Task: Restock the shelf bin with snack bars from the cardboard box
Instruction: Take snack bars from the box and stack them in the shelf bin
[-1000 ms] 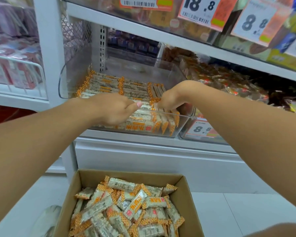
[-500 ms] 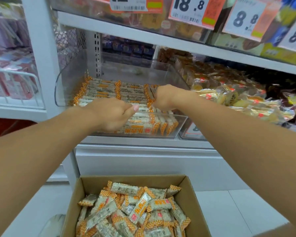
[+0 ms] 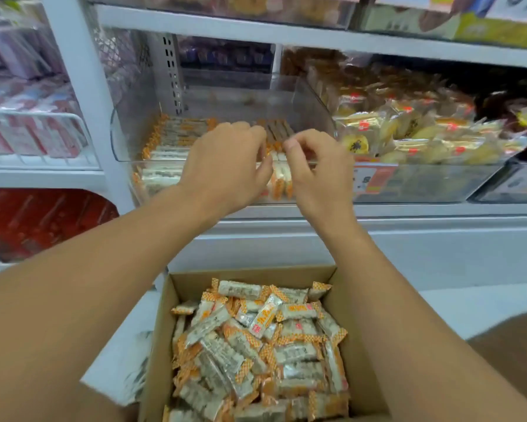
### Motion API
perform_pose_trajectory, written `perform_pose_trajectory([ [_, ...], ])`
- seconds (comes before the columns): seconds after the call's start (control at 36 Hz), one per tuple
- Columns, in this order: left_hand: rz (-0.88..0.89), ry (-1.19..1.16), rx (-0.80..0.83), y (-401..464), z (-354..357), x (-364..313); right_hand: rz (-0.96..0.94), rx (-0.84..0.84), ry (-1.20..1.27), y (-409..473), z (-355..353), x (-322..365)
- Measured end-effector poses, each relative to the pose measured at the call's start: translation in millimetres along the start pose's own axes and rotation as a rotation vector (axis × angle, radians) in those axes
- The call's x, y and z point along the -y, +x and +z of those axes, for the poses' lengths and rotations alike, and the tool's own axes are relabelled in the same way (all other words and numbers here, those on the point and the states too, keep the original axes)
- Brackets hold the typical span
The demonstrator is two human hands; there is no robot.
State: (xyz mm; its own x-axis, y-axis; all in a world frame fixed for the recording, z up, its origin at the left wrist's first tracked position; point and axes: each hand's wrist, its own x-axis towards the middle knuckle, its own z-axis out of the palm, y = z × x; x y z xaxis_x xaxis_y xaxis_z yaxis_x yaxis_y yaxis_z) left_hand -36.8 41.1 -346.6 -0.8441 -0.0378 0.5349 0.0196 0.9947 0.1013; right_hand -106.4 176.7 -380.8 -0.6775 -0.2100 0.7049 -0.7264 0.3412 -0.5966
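Both hands are above the front of the bin [image 3: 128,138], a clear container on the shelf [image 3: 286,28]. The left hand [image 3: 225,172] has its fingers curled down over the bars [image 3: 164,153] stacked inside; whether it grips one cannot be told. The right hand [image 3: 317,175] is loosely curled, thumb and forefinger near each other at the tips, with nothing visible between them. The frame is blurred, so finger contact is uncertain.

Bars lie in flat rows at the bin's left and stand on edge at its front right. The box [image 3: 341,287] sits below on the floor, open and still heaped with loose bars.

Judgement: a placing or tidying step, with much stock left to move.

Risks:
- The upright bars at the front may topple if a knuckle brushes them.
- Bars piled above the low front wall could slide out toward the box or floor.
- The neighbouring pastries [image 3: 408,132] lie just beside the right wall; a stray bar could land among them.
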Motion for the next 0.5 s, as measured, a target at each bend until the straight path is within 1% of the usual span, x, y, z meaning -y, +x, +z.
perform_pose_trajectory([
  [0.03,-0.014,-0.065,0.028,-6,3,-6,0.079,-0.050,0.060,-25,-3,-5],
  [0.06,-0.027,-0.107,0.105,-15,10,-11,0.181,-0.058,0.058,-52,-2,-15],
  [0.08,-0.035,-0.106,0.238,-27,19,-16,0.300,-0.008,0.013,-80,0,-28],
  [0.11,-0.044,-0.078,0.402,-42,30,-20,0.420,0.107,-0.057,-108,4,-45],
  [0.19,-0.086,0.061,0.945,-108,71,-18,0.704,0.644,-0.206,-174,14,-85],
  [0.22,-0.113,0.119,1.094,-133,82,-12,0.769,0.799,-0.221,-189,15,-92],
  [0.25,-0.166,0.160,1.209,-156,91,-8,0.809,0.936,-0.255,-204,14,-97],
  [0.28,-0.240,0.187,1.285,-181,97,-3,0.811,1.053,-0.301,-216,12,-99],
  [0.31,-0.342,0.206,1.333,-206,106,5,0.811,1.140,-0.354,-228,10,-99],
  [0.33,-0.440,0.182,1.315,-229,119,14,0.816,1.195,-0.390,-240,8,-99],
  [0.39,-0.558,0.110,1.245,-269,140,21,0.848,1.236,-0.422,-258,4,-102],
  [0.42,-0.606,0.040,1.242,-279,145,19,0.868,1.247,-0.422,-264,3,-103],
  [0.47,-0.693,-0.057,1.301,-281,143,4,0.908,1.209,-0.381,-275,5,-106],
  [0.5,-0.775,-0.166,1.252,-277,141,-5,0.906,1.173,-0.361,-278,7,-105],
])
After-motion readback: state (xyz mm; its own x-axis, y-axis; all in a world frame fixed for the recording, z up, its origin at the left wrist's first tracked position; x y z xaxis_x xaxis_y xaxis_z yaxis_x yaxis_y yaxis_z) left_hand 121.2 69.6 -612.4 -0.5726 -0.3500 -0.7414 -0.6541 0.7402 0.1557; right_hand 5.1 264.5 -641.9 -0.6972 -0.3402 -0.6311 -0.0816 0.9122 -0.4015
